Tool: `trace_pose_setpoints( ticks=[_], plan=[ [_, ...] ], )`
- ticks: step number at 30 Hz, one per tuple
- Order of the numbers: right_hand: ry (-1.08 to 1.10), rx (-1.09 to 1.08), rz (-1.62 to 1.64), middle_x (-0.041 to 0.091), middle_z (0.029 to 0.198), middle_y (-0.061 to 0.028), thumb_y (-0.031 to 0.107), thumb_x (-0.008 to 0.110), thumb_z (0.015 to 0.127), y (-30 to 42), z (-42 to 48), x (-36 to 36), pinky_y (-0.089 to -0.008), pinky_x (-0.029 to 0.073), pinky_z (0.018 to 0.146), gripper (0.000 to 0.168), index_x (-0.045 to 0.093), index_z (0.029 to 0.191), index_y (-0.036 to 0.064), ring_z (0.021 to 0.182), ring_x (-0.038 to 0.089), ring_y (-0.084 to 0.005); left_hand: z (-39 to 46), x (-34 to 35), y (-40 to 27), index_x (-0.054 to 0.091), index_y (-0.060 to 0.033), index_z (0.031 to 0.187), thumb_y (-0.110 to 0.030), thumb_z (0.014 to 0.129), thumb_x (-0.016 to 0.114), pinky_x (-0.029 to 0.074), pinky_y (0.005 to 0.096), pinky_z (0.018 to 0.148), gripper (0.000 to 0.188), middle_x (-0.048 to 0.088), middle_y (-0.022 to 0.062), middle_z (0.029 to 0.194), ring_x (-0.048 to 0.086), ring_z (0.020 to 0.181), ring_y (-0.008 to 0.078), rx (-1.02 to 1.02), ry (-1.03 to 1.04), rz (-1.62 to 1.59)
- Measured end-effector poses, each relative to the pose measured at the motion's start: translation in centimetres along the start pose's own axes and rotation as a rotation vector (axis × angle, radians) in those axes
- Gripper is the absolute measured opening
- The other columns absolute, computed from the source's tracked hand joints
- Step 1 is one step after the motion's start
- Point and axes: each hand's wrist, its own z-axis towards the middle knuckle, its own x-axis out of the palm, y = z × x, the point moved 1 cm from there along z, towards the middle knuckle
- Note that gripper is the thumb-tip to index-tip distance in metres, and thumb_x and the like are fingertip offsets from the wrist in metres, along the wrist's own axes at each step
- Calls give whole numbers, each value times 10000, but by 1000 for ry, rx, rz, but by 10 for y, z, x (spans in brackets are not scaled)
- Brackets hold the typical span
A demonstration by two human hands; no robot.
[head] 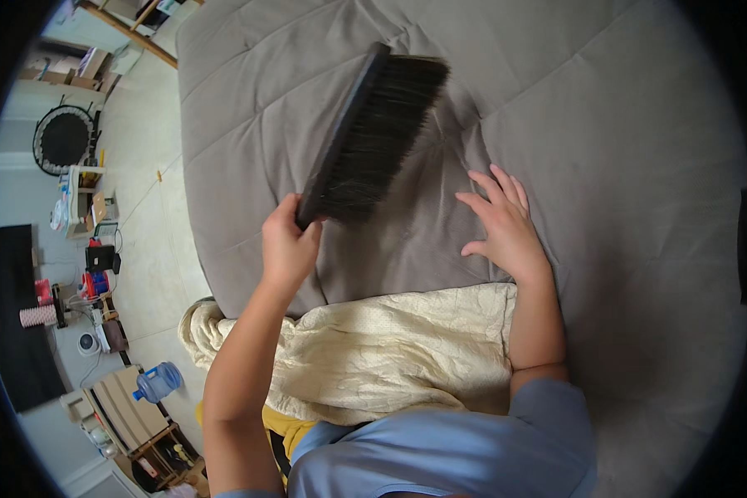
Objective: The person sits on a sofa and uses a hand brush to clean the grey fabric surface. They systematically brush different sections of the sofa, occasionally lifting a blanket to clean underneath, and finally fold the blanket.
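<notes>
My left hand grips the near end of a black, long-bristled hand brush. The brush slants away up and to the right, its bristles facing right; whether they touch the fabric below I cannot tell. Under it spreads the grey upholstered surface of a sofa or bed, wrinkled and seamed. To the right, my right hand is empty with its fingers apart, over or on that grey fabric. A cream quilted cloth lies bunched between my forearms, along the near side of the grey surface.
Left of the grey surface runs a pale tiled floor. Beyond it are a blue water jug, a black television, a small round trampoline and a cluttered white shelf. A wooden frame stands at the upper left.
</notes>
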Motion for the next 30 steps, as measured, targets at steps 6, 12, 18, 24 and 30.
trace_pose_setpoints(
  ticks=[6, 12, 18, 24, 30],
  plan=[
    [-44, -7, 47, 561, 1168, -22, 159, 816, 564, -14, 11, 20, -429, 353, 1033, 303, 678, 831, 121, 1199, 454, -270, -12, -7, 38, 587, 4, 922, 74, 770, 541, 367, 218, 578, 173, 525, -20, 731, 437, 651, 56, -60, 73, -149],
    [-69, -74, 27, 613, 984, 29, 194, 777, 640, -17, 16, 38, -423, 373, 992, 171, 645, 719, 118, 1131, 493, -239, -53, -49, 78, 573, -9, 920, 80, 768, 536, 344, 222, 523, 180, 473, -46, 706, 414, 605, 45, -170, -2, -231],
    [-74, -267, -7, 622, 800, -12, 223, 756, 677, -26, 22, 33, -394, 420, 925, 182, 624, 711, 101, 928, 575, -230, -118, -93, 119, 580, 15, 1034, 127, 755, 491, 381, 187, 626, 314, 545, -30, 837, 480, 731, 45, -195, -74, -402],
    [216, -365, -88, 631, 769, -51, 231, 738, 718, -21, 43, 17, -377, 468, 771, 191, 619, 740, 83, 795, 604, -256, -125, -114, 131, 591, 17, 1049, 102, 776, 493, 400, 199, 655, 302, 556, -21, 846, 483, 740, 57, -228, -142, -469],
    [241, -104, 181, 629, 733, -74, 187, 750, 737, -24, 33, 14, -355, 479, 635, 193, 620, 775, 49, 679, 601, -244, -93, -92, 93, 563, -8, 954, 57, 757, 567, 423, 261, 609, 207, 551, 64, 744, 503, 646, 159, -102, -104, -48]
  ],
)
